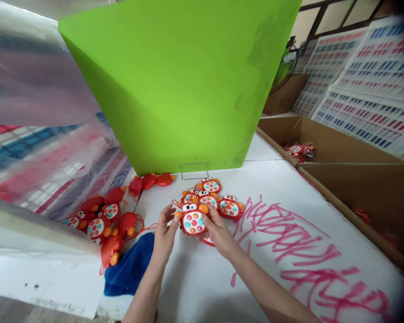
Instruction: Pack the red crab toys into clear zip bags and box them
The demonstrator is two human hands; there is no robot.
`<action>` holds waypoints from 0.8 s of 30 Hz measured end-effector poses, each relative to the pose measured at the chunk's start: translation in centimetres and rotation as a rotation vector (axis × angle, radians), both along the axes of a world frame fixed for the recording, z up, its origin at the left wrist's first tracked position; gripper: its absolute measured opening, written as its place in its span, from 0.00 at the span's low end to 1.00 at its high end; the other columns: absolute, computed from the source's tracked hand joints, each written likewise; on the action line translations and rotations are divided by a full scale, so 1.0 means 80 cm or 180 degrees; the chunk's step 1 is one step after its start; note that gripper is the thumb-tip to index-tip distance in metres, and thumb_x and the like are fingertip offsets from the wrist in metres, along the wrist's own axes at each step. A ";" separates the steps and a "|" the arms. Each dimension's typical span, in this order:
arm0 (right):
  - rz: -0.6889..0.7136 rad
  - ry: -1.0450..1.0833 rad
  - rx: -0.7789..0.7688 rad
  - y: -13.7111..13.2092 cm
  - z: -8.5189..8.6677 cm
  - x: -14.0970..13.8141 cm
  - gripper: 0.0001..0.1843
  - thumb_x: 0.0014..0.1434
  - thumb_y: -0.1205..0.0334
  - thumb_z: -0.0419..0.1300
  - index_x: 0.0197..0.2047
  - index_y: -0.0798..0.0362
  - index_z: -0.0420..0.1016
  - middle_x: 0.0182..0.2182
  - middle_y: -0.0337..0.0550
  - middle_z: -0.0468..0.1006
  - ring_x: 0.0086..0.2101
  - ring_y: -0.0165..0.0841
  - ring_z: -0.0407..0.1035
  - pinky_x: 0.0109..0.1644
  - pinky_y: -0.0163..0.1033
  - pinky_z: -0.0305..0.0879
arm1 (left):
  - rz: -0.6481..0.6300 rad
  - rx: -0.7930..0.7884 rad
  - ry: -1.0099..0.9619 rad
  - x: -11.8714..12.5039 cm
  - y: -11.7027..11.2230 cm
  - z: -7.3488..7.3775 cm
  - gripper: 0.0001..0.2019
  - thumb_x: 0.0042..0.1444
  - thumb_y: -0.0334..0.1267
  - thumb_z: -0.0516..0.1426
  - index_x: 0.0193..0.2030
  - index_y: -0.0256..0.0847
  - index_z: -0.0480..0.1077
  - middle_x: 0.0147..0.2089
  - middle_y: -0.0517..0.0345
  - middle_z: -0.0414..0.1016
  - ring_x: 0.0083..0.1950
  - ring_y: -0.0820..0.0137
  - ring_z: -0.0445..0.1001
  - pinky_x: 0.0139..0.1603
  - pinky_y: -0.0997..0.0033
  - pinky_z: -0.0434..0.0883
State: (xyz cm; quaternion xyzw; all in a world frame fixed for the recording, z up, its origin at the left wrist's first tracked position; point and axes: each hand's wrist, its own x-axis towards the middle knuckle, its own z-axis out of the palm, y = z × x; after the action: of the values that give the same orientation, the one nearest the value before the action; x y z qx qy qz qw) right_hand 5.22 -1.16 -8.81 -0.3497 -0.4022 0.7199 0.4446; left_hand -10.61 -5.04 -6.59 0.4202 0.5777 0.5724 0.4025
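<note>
A red crab toy [192, 220], with big white eyes and a white face of coloured buttons, is held face-up between my two hands above the table. My right hand [218, 231] grips its right side, thumb at the orange claw and fingers partly hidden underneath. On the other side, my left hand [165, 231] pinches near the left orange claw with its thumb and fingertips. Just beyond lie several more crab toys, one of them the crab toy [231, 207] to the right. Part of another shows under the held one.
At the left is a pile of crab toys [97, 226], many face-down, beside a blue cloth [131, 267]. A green board [185, 89] stands behind a wire stand [195, 171]. Cardboard boxes [350, 146] holding wrapped toys line the right. Pink scribbles [289, 233] mark the white table.
</note>
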 end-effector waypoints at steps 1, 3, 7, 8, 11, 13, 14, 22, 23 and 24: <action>0.0031 -0.0030 0.0068 -0.002 0.002 0.002 0.30 0.56 0.46 0.58 0.58 0.43 0.54 0.50 0.45 0.68 0.39 0.37 0.71 0.29 0.41 0.74 | -0.0163 -0.0127 -0.0294 0.000 0.001 0.002 0.26 0.53 0.50 0.59 0.57 0.43 0.64 0.52 0.49 0.71 0.48 0.64 0.72 0.43 0.66 0.73; 0.0115 -0.0140 0.0260 -0.007 0.005 0.002 0.27 0.57 0.46 0.56 0.57 0.44 0.55 0.49 0.45 0.67 0.37 0.36 0.71 0.27 0.41 0.74 | -0.0363 -0.0289 -0.0732 0.005 0.001 0.003 0.26 0.53 0.49 0.59 0.57 0.42 0.63 0.50 0.50 0.72 0.43 0.67 0.74 0.41 0.68 0.73; 0.0011 -0.0408 0.0525 -0.016 0.007 -0.004 0.23 0.58 0.46 0.55 0.52 0.46 0.57 0.43 0.44 0.68 0.31 0.35 0.70 0.24 0.41 0.73 | 0.0015 -0.0057 -0.0750 0.020 -0.001 -0.008 0.23 0.50 0.47 0.62 0.51 0.40 0.67 0.47 0.52 0.74 0.44 0.66 0.73 0.46 0.67 0.72; -0.0038 -0.0439 0.0519 -0.016 0.006 -0.006 0.23 0.58 0.45 0.55 0.52 0.46 0.57 0.42 0.44 0.68 0.30 0.35 0.70 0.23 0.41 0.72 | 0.0089 0.0005 -0.0678 0.022 -0.002 -0.011 0.23 0.50 0.47 0.62 0.50 0.40 0.68 0.47 0.52 0.74 0.46 0.65 0.73 0.48 0.66 0.71; -0.0086 -0.0508 0.0423 -0.014 0.002 -0.007 0.23 0.58 0.45 0.54 0.52 0.45 0.56 0.42 0.44 0.69 0.30 0.35 0.70 0.23 0.41 0.71 | 0.0098 0.0027 -0.0511 0.020 0.000 -0.017 0.22 0.50 0.46 0.61 0.50 0.39 0.68 0.47 0.52 0.74 0.47 0.65 0.73 0.48 0.67 0.70; -0.0035 -0.0649 0.0398 -0.008 -0.002 -0.004 0.23 0.59 0.45 0.53 0.53 0.45 0.56 0.43 0.45 0.69 0.32 0.36 0.70 0.25 0.42 0.72 | -0.0076 -0.0078 -0.0474 0.016 0.004 -0.021 0.22 0.51 0.46 0.61 0.51 0.39 0.67 0.46 0.53 0.75 0.44 0.67 0.73 0.46 0.68 0.71; -0.0004 -0.0764 0.0450 -0.004 -0.004 -0.001 0.22 0.59 0.46 0.52 0.54 0.46 0.57 0.44 0.45 0.69 0.34 0.37 0.71 0.28 0.43 0.72 | -0.0196 -0.0140 -0.0448 0.013 0.008 -0.022 0.23 0.51 0.46 0.60 0.52 0.39 0.67 0.45 0.53 0.75 0.43 0.67 0.74 0.44 0.68 0.72; -0.0781 -0.2091 0.1641 0.022 -0.019 0.026 0.21 0.59 0.62 0.51 0.56 0.48 0.63 0.51 0.46 0.68 0.52 0.41 0.63 0.59 0.54 0.58 | 0.0033 0.0162 0.2103 -0.064 0.093 -0.026 0.24 0.55 0.41 0.55 0.58 0.37 0.62 0.59 0.41 0.65 0.59 0.58 0.65 0.54 0.58 0.68; -0.0942 -0.2197 0.1817 0.019 -0.017 0.026 0.20 0.59 0.63 0.51 0.55 0.48 0.64 0.51 0.48 0.67 0.53 0.42 0.62 0.59 0.54 0.57 | 0.0096 0.0191 0.2514 -0.077 0.111 -0.026 0.24 0.55 0.40 0.55 0.58 0.35 0.62 0.59 0.40 0.65 0.60 0.57 0.64 0.58 0.57 0.64; -0.1066 -0.2281 0.1985 0.015 -0.012 0.027 0.20 0.59 0.64 0.51 0.55 0.49 0.64 0.52 0.49 0.67 0.53 0.42 0.62 0.59 0.53 0.58 | 0.0121 0.0196 0.2855 -0.089 0.129 -0.028 0.24 0.54 0.38 0.55 0.58 0.33 0.61 0.59 0.38 0.65 0.62 0.56 0.63 0.60 0.56 0.62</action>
State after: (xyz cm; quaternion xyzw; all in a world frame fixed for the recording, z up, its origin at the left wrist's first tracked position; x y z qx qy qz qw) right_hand 7.34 0.04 -9.79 -0.4852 -0.6639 0.3189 0.4714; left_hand -17.74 5.26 -8.82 0.6279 0.6854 0.3579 0.0890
